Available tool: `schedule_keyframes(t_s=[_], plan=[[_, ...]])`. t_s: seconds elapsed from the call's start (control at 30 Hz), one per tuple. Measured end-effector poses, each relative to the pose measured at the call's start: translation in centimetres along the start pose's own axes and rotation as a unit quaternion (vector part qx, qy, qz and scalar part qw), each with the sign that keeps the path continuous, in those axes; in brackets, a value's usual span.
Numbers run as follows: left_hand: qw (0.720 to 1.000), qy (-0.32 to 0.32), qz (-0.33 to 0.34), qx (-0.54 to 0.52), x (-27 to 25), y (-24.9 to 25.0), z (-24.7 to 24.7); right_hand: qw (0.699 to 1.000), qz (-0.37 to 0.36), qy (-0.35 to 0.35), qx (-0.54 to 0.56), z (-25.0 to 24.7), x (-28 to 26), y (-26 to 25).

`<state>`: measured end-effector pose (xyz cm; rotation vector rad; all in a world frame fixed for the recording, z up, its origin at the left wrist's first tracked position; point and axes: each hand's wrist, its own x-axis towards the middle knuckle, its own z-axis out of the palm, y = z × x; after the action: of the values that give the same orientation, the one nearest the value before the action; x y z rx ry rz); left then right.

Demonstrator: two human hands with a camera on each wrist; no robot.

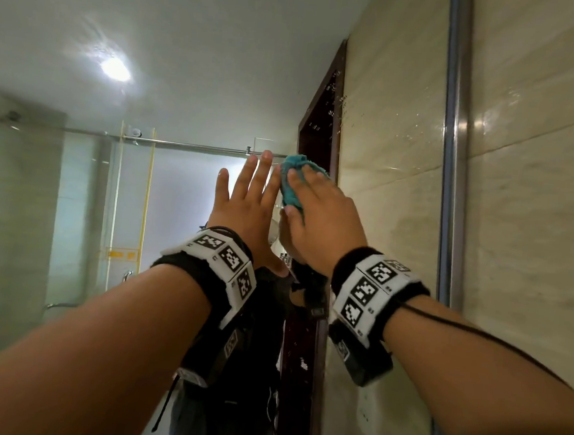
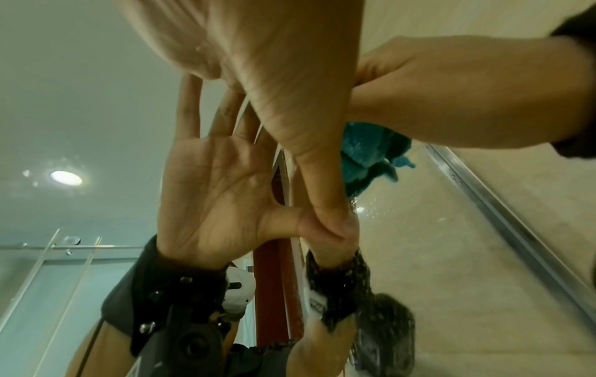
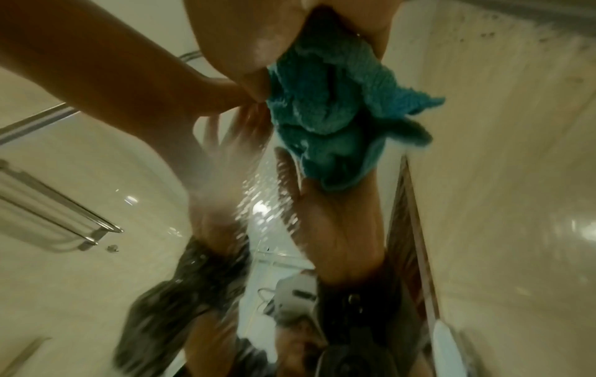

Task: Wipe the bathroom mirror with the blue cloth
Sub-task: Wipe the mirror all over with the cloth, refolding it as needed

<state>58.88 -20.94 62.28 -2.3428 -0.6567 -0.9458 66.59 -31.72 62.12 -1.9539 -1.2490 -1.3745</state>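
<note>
The bathroom mirror (image 1: 187, 72) fills the view ahead. My left hand (image 1: 246, 197) lies flat against the glass with its fingers straight and spread. In the left wrist view the left hand (image 2: 274, 76) meets its own reflection. Just to its right, my right hand (image 1: 320, 216) holds the bunched blue cloth (image 1: 291, 186) against the mirror, fingers over it and thumb tucked beneath. The right wrist view shows the blue cloth (image 3: 325, 102) crumpled under the right hand (image 3: 251, 38) and touching its reflection. The cloth (image 2: 367, 150) also shows in the left wrist view.
Water droplets (image 1: 339, 104) speckle the glass above the cloth. A metal strip (image 1: 448, 195) edges the mirror on the right, with beige wall tiles (image 1: 537, 202) beyond. The mirror reflects a ceiling light (image 1: 115, 68), a glass shower screen and a dark door frame.
</note>
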Motion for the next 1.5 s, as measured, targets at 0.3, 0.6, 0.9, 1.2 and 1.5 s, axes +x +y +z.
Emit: schedule_keyframes(t_s=[0.3,0.6,0.9,1.2,1.5], plan=[[1.0,-0.014,-0.005,-0.012,0.0,0.1,-0.2,0.994,0.086,0.041,0.048,-3.6,4.6,3.0],[1.0,-0.015,-0.007,-0.009,0.0,0.2,-0.1,0.996,0.013,0.049,0.074,-4.0,4.4,4.5],[1.0,-0.016,-0.015,-0.012,0.1,0.4,0.0,0.999,0.009,0.052,-0.013,-1.6,5.1,1.6],[1.0,-0.015,-0.013,-0.018,0.1,0.3,0.0,0.979,0.162,0.121,0.03,-4.0,5.6,7.2],[1.0,-0.02,-0.018,-0.005,0.0,0.6,-0.5,0.993,0.042,0.098,0.057,-3.1,3.4,5.2]])
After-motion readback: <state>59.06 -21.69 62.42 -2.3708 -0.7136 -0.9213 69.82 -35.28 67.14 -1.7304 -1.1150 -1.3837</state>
